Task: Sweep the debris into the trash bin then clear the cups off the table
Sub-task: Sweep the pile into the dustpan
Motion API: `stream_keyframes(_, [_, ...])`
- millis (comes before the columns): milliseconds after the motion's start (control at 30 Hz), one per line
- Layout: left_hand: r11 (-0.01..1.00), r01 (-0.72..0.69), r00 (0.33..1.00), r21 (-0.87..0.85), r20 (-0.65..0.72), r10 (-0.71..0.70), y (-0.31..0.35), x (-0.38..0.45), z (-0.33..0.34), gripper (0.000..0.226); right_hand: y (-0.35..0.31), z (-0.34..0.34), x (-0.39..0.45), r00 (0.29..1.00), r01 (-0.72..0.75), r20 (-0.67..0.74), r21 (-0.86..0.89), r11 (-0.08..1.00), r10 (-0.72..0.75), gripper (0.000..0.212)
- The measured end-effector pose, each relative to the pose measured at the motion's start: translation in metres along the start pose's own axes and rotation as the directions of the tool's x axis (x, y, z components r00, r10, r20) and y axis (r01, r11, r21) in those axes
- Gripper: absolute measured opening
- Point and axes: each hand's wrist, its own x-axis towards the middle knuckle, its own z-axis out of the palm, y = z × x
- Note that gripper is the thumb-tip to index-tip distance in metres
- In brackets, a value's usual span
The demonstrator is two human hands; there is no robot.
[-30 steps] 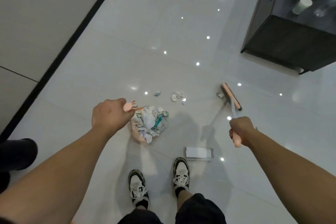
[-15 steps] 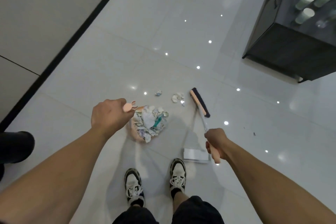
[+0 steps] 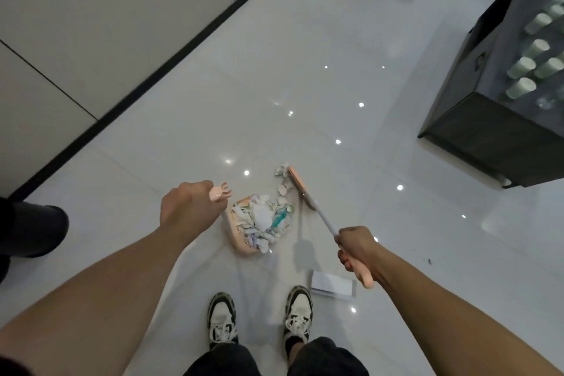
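A pink dustpan (image 3: 236,233) rests on the white tiled floor, heaped with crumpled paper debris (image 3: 262,221). My left hand (image 3: 189,207) is closed on the dustpan's pink handle top. My right hand (image 3: 355,249) grips the pink end of a broom whose white shaft slants down to the pink broom head (image 3: 297,185). The head touches a few loose paper scraps (image 3: 282,180) just beyond the pan's mouth. Several pale green cups (image 3: 532,69) stand on a dark table (image 3: 488,125) at the right.
A flat white-and-grey box (image 3: 334,282) lies on the floor beside my right shoe (image 3: 297,313). A dark round object (image 3: 33,229) sits at the far left edge. A wall with a black skirting (image 3: 171,52) runs along the left.
The broom head has swept left from the right side to the scraps at the dustpan's mouth, pushing them closer. My view has tilted up, showing more table and cups.
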Motion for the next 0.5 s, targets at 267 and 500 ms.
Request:
stream_keyframes(267, [0.999,0.037,0.999,-0.015,-0.013,-0.037,-0.002,-0.006,0.016,0.038,-0.051,0.014,0.042,0.990,0.138,0.008,-0.182,0.973,-0.139,0.022])
stream_keyframes(500, [0.998,0.057,0.997,-0.002,-0.054,-0.057,0.010,-0.009,0.021,0.039,-0.029,0.006,0.057,0.977,0.194,0.169,-0.451,0.871,-0.130,0.024])
